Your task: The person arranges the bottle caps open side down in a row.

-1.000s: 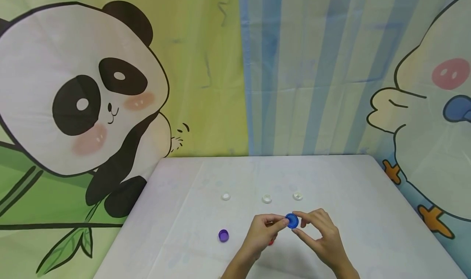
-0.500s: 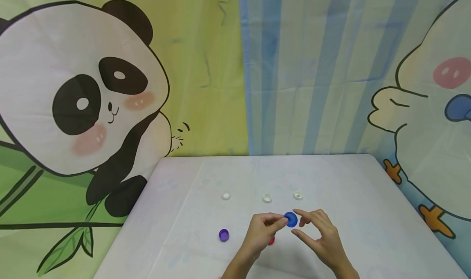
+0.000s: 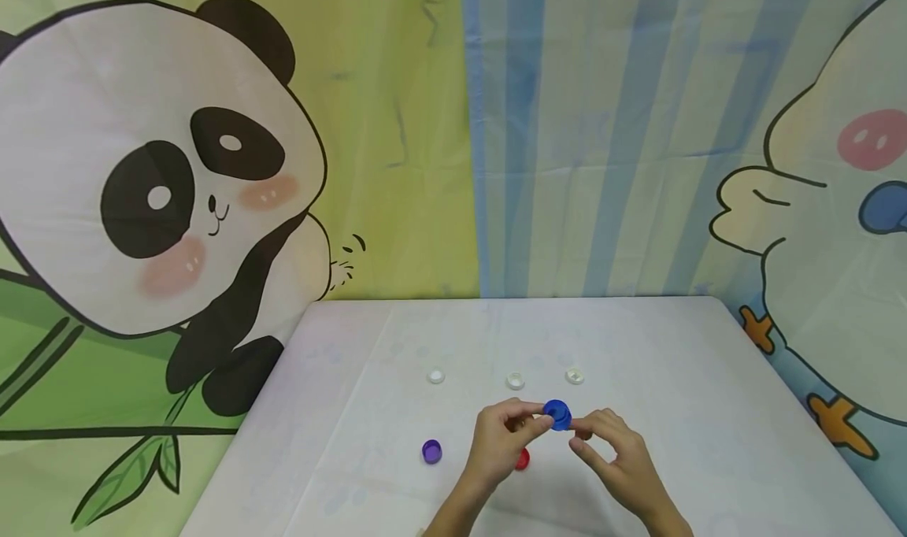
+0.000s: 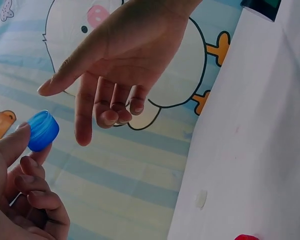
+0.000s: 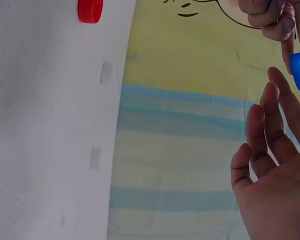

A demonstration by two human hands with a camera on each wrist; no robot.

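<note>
Between thumb and index finger, my left hand (image 3: pixel 501 441) pinches a blue bottle cap (image 3: pixel 557 415) above the table. In the left wrist view the cap (image 4: pixel 43 131) is tilted, its ribbed side showing. My right hand (image 3: pixel 615 457) is just to the right of it, fingers loosely extended and holding nothing; in the left wrist view a gap separates that hand (image 4: pixel 125 65) from the cap. A red bottle cap (image 3: pixel 523 460) lies on the table, partly hidden behind the left hand. Farther left is a purple bottle cap (image 3: pixel 431 451), hollow side up.
Three white caps lie in a loose row beyond the hands: a left one (image 3: pixel 435 375), a middle one (image 3: pixel 515 380) and a right one (image 3: pixel 575 375). The white-covered table (image 3: pixel 354 427) ends at a curtain (image 3: pixel 397 167) with cartoon animals. A dark object (image 4: pixel 262 7) shows at the left wrist view's top corner.
The right hand's thumb and index finger, earlier at the cap's edge, have come away from it. In the left hand, the blue cap has tilted and shifted slightly left and up.
</note>
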